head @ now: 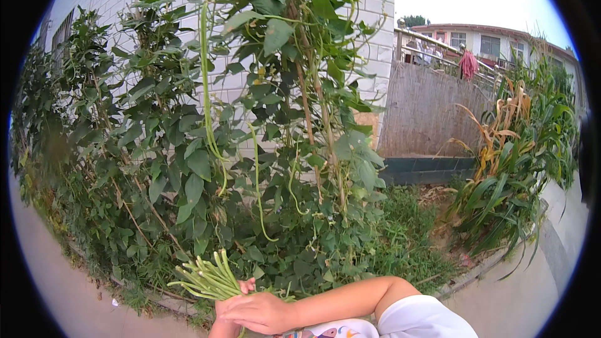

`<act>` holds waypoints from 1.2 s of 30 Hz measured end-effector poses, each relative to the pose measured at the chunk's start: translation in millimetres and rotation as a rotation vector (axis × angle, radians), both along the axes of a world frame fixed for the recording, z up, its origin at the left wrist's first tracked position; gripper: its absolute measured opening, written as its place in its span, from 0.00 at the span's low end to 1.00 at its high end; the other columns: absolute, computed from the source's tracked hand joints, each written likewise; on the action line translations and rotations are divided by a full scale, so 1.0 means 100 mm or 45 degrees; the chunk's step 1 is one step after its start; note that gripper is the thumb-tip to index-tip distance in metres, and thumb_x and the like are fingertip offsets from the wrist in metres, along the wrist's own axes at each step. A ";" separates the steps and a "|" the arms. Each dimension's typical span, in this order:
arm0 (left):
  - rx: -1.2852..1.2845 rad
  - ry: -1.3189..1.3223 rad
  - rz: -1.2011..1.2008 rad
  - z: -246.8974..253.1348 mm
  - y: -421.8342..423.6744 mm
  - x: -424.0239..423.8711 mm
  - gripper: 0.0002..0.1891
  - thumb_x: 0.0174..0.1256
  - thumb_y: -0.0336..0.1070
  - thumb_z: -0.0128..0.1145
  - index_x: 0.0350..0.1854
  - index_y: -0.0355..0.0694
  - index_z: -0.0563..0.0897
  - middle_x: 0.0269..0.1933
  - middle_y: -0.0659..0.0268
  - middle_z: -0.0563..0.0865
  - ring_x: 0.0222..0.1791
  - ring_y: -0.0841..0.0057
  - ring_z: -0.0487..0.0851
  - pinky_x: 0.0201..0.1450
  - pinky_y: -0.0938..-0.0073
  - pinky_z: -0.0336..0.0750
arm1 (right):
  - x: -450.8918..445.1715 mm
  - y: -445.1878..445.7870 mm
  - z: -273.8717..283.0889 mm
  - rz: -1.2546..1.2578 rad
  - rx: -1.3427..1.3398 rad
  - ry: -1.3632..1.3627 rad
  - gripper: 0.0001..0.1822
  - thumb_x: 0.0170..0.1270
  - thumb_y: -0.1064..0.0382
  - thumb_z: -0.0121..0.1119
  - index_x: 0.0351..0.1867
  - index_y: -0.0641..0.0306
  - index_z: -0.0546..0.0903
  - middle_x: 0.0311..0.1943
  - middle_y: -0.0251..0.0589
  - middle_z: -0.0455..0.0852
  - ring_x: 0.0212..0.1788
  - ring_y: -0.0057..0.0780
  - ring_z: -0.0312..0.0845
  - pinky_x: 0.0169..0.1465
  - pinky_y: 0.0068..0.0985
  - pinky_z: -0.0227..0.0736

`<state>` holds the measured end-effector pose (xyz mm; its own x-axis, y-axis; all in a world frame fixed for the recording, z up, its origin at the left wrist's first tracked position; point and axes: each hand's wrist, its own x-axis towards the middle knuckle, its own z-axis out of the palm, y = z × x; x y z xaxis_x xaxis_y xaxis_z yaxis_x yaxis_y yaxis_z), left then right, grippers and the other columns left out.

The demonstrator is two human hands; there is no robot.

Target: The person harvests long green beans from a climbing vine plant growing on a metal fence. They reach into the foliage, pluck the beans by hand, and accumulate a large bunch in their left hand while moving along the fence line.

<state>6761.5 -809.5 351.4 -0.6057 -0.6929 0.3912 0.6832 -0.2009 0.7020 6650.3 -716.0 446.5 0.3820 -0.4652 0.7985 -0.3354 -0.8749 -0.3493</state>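
Observation:
A bunch of green yardlong beans point(213, 277) is held low in front of my body, its cut ends fanning out up and to the left. My left hand point(224, 309) grips the bunch from below, partly hidden. Across it lies my right hand point(263, 312), its fingers wrapped over the beans and the left hand. A few bean ends show past the right wrist. Ahead, long beans point(206, 84) hang in a cluster from the climbing bean vines point(277, 75), and a single bean point(258, 188) hangs lower. Both hands are apart from these hanging beans.
Wooden stakes point(324, 117) carry the vines before a white brick wall point(375, 33). Corn plants point(512, 169) with some dried leaves grow at the right, near a woven panel fence point(427, 108) and railing. A low concrete edging point(173, 303) borders the bed along the pavement point(70, 300).

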 end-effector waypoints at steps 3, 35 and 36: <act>0.297 -0.314 0.095 -0.05 0.35 -0.05 0.21 0.45 0.30 0.60 0.44 0.35 0.73 0.42 0.60 0.78 0.45 0.70 0.76 0.53 0.67 0.69 | -0.19 0.11 -0.11 -0.348 -0.245 -0.043 0.16 0.47 0.69 0.55 0.41 0.59 0.79 0.40 0.44 0.80 0.40 0.35 0.75 0.43 0.30 0.67; 0.341 -0.490 -0.159 0.15 0.04 0.46 0.29 0.43 0.32 0.57 0.53 0.33 0.66 0.42 0.57 0.77 0.41 0.68 0.77 0.45 0.70 0.73 | 0.63 -0.74 -0.19 -0.794 0.281 0.417 0.29 0.61 0.50 0.43 0.61 0.61 0.59 0.66 0.48 0.49 0.68 0.48 0.38 0.65 0.48 0.33; 0.350 -0.477 -0.148 0.16 -0.05 0.55 0.29 0.43 0.32 0.57 0.53 0.33 0.66 0.42 0.57 0.77 0.41 0.68 0.77 0.45 0.69 0.73 | 0.71 -0.87 -0.21 -0.775 0.272 0.388 0.29 0.61 0.50 0.43 0.61 0.61 0.59 0.66 0.48 0.49 0.68 0.48 0.38 0.65 0.48 0.33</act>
<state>6816.5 -814.7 367.1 -0.7496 -0.6595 -0.0568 0.3555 -0.4734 0.8059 6721.1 -803.2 425.5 0.1965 -0.8011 0.5654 -0.8524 -0.4245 -0.3052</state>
